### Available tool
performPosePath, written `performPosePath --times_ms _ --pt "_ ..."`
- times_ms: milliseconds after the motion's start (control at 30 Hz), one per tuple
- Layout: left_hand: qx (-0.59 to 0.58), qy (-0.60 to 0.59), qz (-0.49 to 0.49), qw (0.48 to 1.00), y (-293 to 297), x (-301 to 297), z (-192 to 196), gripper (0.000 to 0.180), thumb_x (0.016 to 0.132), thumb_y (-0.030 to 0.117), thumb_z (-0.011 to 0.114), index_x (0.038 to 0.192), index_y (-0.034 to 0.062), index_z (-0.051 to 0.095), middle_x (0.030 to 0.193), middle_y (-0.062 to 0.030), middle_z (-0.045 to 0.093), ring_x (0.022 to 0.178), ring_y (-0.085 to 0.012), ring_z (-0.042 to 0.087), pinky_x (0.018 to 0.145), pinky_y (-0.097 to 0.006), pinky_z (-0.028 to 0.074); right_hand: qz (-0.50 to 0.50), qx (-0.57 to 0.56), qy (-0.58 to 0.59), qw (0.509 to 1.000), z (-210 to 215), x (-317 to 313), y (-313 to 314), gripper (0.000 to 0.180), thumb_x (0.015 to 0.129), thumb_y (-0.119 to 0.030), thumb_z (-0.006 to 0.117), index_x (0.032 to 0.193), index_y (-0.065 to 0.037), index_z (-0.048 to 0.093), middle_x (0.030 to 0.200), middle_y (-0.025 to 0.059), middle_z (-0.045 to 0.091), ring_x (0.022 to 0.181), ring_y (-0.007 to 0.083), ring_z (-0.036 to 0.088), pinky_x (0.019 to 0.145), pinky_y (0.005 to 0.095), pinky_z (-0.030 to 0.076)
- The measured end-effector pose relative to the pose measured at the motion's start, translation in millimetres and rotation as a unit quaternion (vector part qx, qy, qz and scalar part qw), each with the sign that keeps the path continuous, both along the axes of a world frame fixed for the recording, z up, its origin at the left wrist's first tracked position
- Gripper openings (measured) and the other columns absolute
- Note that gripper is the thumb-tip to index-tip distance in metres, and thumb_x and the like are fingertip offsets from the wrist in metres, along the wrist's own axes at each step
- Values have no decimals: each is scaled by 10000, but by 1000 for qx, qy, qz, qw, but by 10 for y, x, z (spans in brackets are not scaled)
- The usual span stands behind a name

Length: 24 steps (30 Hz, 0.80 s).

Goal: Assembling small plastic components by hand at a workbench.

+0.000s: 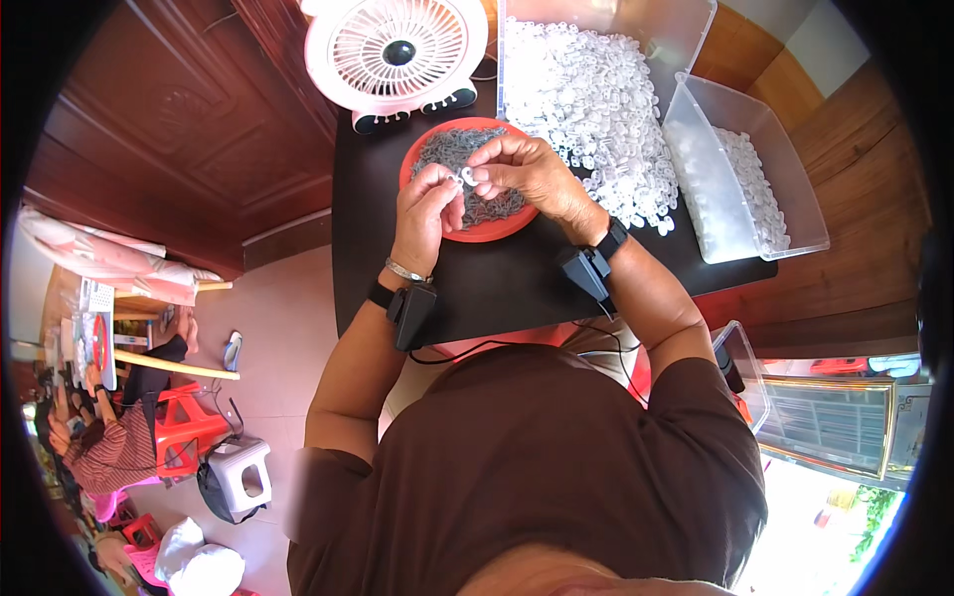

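Over a red bowl (410, 154) of small grey parts (455, 147), my two hands meet with their fingertips almost touching. A small white plastic piece (468, 176) is pinched between the thumb and fingers of my right hand (527, 177). My left hand (425, 211) is closed in a pinch right beside it; a tiny bit shows at its fingertips, too small to name. Just right of the bowl, a heap of similar small white plastic pieces (628, 194) spills onto the black table (477, 288).
A pink-and-white fan (397, 52) stands behind the bowl. At the back, a large clear bin (676, 22) holds more white pieces; a smaller clear bin (805, 204) sits to its right. On the left are a red stool (189, 427), a grey stool (241, 477) and another person (114, 447).
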<state>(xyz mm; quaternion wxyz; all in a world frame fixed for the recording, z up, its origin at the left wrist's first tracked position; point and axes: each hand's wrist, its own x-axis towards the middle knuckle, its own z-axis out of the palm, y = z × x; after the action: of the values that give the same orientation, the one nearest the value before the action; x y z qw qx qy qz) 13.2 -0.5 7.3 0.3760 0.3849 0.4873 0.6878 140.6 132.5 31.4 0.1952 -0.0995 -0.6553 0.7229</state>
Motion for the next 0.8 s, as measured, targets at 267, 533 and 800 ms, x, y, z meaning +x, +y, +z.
performPosePath --times_ms 267,533,800 --pt "-13 53 4 999 11 1 -31 166 852 107 504 700 42 492 558 11 460 452 -51 390 422 -205 299 -31 11 -13 999 51 22 12 155 850 -93 646 977 -5 638 803 20 637 685 74 588 640 215 497" --pt "-11 81 -4 997 14 12 -38 155 845 96 505 703 35 501 556 17 444 463 -45 381 426 -210 292 -14 40 -10 999 -2 16 54 144 842 -39 637 978 8 636 819 26 636 688 74 568 644 215 487" --pt "-9 89 -6 996 10 19 -39 157 857 100 499 715 33 495 565 13 450 463 -47 382 431 -210 301 -7 86 -11 996 37 21 -13 145 833 -7 633 977 13 638 844 30 644 706 72 567 666 215 487"
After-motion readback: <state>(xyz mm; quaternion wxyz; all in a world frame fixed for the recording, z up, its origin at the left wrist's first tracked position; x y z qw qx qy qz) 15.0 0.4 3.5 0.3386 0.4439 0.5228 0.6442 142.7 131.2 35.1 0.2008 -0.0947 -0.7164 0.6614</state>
